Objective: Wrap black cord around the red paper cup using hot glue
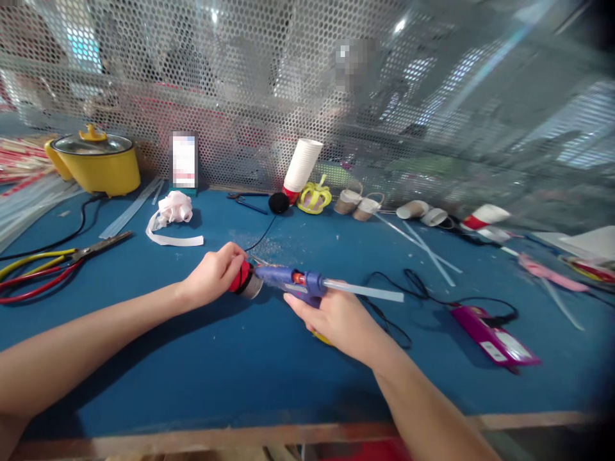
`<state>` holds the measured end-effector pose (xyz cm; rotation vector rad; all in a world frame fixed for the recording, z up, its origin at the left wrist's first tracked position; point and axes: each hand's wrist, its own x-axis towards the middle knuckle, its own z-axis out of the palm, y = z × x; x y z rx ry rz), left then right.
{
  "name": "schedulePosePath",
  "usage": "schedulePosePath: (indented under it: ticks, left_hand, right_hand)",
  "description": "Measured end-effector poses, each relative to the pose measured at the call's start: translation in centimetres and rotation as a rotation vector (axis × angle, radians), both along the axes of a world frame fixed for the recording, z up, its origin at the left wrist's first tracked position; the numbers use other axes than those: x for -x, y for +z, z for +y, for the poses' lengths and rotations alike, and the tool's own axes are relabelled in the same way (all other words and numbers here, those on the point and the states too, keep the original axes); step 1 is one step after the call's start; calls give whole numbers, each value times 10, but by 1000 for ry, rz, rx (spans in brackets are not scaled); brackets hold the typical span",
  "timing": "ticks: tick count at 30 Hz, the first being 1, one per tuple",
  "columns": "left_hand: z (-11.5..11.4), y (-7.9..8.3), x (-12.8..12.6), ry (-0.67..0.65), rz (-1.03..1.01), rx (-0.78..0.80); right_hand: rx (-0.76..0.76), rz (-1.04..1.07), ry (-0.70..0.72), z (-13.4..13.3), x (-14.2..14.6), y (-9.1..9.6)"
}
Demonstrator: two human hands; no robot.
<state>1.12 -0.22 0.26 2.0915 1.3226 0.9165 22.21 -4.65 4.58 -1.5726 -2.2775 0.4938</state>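
Note:
In the head view, my right hand (343,320) is wrapped round the grip of a blue hot glue gun (288,280), with a long clear glue stick (368,291) jutting from its back end. The gun's nozzle points left at a small red and white paper cup (250,287), which lies tilted just above the table. My left hand (218,272) pinches this cup at its red side. A black cord (262,235) runs from near the cup to a black ball (278,203). The nozzle tip and any glue at it are too small to make out.
A yellow pot (103,168), red and yellow-handled pliers (72,256) and crumpled white ribbon (175,208) stand or lie left. Stacked paper cups (302,163) and a yellow crown-like piece (314,198) line the mesh wall (230,83). A purple packet (494,339) lies right, beside black cable (418,285).

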Motion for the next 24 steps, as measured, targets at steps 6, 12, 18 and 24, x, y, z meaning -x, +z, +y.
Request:
schedulePosePath:
  ticks: [6,12,18,24]
  left_hand:
    - [2,1,-2,41,0,7]
    - [2,1,-1,48,-1,13]
    - [2,0,-2,54,5,7]
    - [1,0,-2,27,7,0]
  right_hand:
    - [-79,24,72,-7,3,1]
    - [-111,-7,81,-12,8,2]
    - [-122,-20,115,-12,9,0]
    - [-70,-9,48,-7,2,1]
